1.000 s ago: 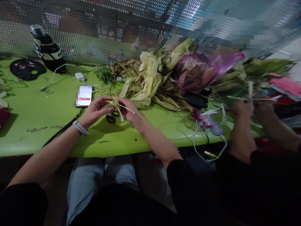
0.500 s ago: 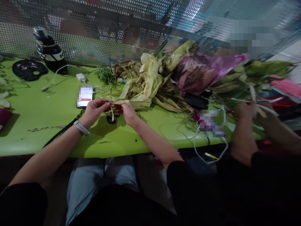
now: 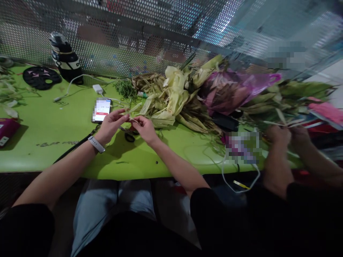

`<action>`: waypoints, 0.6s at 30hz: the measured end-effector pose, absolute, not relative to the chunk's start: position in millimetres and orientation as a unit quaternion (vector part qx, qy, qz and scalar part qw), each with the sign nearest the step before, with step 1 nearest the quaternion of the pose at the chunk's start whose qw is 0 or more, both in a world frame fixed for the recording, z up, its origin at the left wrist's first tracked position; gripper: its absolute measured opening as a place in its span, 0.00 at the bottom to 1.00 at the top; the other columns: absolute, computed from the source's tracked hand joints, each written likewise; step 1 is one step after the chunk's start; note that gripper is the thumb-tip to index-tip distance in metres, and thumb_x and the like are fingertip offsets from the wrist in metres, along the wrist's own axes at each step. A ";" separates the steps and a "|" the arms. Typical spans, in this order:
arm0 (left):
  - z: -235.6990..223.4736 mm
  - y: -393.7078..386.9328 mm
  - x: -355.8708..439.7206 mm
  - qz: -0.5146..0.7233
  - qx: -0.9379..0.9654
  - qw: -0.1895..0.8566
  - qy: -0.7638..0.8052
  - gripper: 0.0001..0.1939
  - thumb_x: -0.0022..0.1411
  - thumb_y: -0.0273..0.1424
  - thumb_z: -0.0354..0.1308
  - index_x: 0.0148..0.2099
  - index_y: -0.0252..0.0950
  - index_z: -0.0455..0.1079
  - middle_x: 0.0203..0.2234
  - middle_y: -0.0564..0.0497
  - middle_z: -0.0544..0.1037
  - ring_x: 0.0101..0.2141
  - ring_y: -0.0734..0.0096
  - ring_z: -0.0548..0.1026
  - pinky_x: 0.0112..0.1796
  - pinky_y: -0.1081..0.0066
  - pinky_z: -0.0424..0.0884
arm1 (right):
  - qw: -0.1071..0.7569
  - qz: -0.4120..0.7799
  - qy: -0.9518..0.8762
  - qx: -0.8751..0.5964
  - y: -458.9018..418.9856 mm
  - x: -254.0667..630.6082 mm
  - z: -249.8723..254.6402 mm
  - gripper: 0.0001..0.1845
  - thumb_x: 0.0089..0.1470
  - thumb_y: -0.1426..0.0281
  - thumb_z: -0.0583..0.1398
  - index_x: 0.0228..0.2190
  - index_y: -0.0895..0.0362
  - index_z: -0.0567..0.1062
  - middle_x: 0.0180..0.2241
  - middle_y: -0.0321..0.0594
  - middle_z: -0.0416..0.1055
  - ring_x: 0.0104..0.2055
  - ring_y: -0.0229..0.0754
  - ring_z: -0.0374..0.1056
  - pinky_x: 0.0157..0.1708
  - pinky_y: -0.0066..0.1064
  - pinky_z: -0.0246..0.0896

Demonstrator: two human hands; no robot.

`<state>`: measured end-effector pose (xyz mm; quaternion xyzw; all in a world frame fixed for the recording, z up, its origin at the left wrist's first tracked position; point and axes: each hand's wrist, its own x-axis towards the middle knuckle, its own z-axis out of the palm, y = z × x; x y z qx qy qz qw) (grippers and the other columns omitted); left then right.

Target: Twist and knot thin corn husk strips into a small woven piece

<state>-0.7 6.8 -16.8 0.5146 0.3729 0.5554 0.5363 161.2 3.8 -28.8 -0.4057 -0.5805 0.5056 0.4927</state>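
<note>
My left hand [image 3: 111, 124], with a pale watch band at the wrist, and my right hand [image 3: 145, 129] are close together above the green table [image 3: 48, 132]. Both pinch a thin strip of pale corn husk [image 3: 130, 110] that runs between their fingertips. Just beyond them lies a heap of dried and green corn husks [image 3: 171, 98]. Black scissors [image 3: 129, 135] lie on the table under my hands.
A phone [image 3: 101, 110] with a charger cable lies left of my hands. A black bottle [image 3: 65, 59] and a dark round lid [image 3: 41, 76] stand at the back left. A pink plastic bag [image 3: 233, 89] sits among the husks. Another person's hands [image 3: 288, 135] work husks at the right.
My hands rose slightly and the husk strip was pulled straighter between them, its loose end no longer hanging down. The other person's hands shifted a little.
</note>
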 end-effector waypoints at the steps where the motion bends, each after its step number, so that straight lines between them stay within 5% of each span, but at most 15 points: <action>1: -17.0 7.2 -0.9 0.555 0.510 0.541 0.374 0.19 0.51 0.37 0.69 0.45 0.37 0.73 0.34 0.48 0.81 0.36 0.68 0.79 0.42 0.66 0.74 | 0.487 0.509 -0.584 -0.403 2.9 161.1 -28.1 0.18 0.46 0.54 0.66 0.30 0.56 0.72 0.23 0.32 0.71 0.26 0.35 0.68 0.30 0.29 0.64; 9: -7.4 11.1 -9.1 0.543 0.437 0.636 0.331 0.09 0.54 0.32 0.61 0.38 0.35 0.74 0.36 0.49 0.80 0.40 0.66 0.79 0.48 0.63 0.74 | 0.491 0.531 -0.577 -0.379 0.9 161.9 -23.5 0.18 0.46 0.55 0.66 0.30 0.56 0.72 0.21 0.31 0.71 0.24 0.33 0.67 0.30 0.27 0.65; 18: -16.2 12.4 -6.5 0.584 0.469 0.568 0.340 0.15 0.47 0.31 0.72 0.36 0.34 0.71 0.30 0.51 0.80 0.31 0.74 0.78 0.40 0.70 0.74 | 0.471 0.508 -0.613 -0.381 0.7 161.2 -28.0 0.19 0.49 0.54 0.65 0.33 0.56 0.72 0.22 0.32 0.71 0.25 0.35 0.69 0.29 0.29 0.66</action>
